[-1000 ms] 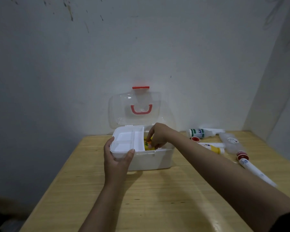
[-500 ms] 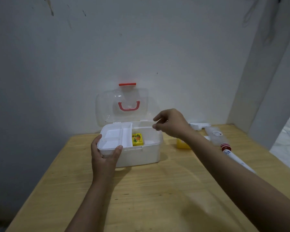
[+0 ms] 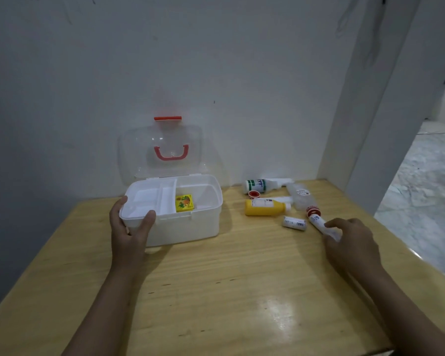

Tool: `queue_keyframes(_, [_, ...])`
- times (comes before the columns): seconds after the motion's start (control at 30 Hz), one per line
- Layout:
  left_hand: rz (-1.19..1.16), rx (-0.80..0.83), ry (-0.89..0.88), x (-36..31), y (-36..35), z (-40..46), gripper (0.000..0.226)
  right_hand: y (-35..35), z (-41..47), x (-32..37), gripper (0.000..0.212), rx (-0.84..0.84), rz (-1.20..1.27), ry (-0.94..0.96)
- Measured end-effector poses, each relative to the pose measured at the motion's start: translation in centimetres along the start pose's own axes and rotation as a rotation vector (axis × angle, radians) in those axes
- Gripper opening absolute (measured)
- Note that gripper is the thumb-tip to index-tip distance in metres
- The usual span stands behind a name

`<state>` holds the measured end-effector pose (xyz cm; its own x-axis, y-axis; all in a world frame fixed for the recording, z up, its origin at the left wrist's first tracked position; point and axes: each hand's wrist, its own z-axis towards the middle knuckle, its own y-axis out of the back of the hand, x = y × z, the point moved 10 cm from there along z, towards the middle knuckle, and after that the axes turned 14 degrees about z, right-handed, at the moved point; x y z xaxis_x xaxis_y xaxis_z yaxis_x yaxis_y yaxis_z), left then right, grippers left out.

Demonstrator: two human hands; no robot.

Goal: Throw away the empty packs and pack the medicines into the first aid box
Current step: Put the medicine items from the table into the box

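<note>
The white first aid box (image 3: 190,227) stands open on the wooden table, its clear lid (image 3: 162,150) with a red handle leaning back against the wall. A small yellow pack (image 3: 184,202) lies in its right compartment. My left hand (image 3: 129,232) grips the box's front left corner. My right hand (image 3: 350,240) rests over a white tube with a red cap (image 3: 317,220), fingers curled around its lower end. Beside it lie a yellow bottle (image 3: 265,207), a small white roll (image 3: 294,223), a white bottle with a green label (image 3: 258,185) and a clear bottle (image 3: 301,196).
A small red cap (image 3: 254,194) lies near the white bottle. The table (image 3: 229,291) sits in a corner, wall behind and a pillar (image 3: 365,124) at right. Its right edge drops to a marbled floor (image 3: 427,196).
My right hand left the yellow pack in the box and swung right, down onto the red-capped tube. My left hand stayed on the box. The view shifted to the right.
</note>
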<state>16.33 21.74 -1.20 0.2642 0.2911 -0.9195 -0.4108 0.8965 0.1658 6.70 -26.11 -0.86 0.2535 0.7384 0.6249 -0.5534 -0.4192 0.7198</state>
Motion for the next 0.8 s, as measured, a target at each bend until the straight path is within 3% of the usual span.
queue_keyframes(0.33, [-0.006,-0.001,0.005,-0.1,-0.1,-0.2,0.055,1.3,-0.6,0.1,0.023,-0.106,0.308,0.020])
queue_keyframes(0.5, [-0.006,0.008,0.020,-0.2,-0.1,-0.3,0.055,1.7,-0.6,9.1,0.021,-0.072,0.555,0.235])
queue_keyframes(0.63, [-0.019,0.011,0.026,-0.4,0.0,-0.5,0.051,-1.0,-0.5,18.8,0.016,0.095,0.696,0.362])
queue_keyframes(0.8, [-0.036,0.019,0.029,-0.5,0.0,-0.7,0.052,-5.9,-2.5,29.4,0.016,0.245,0.689,0.540])
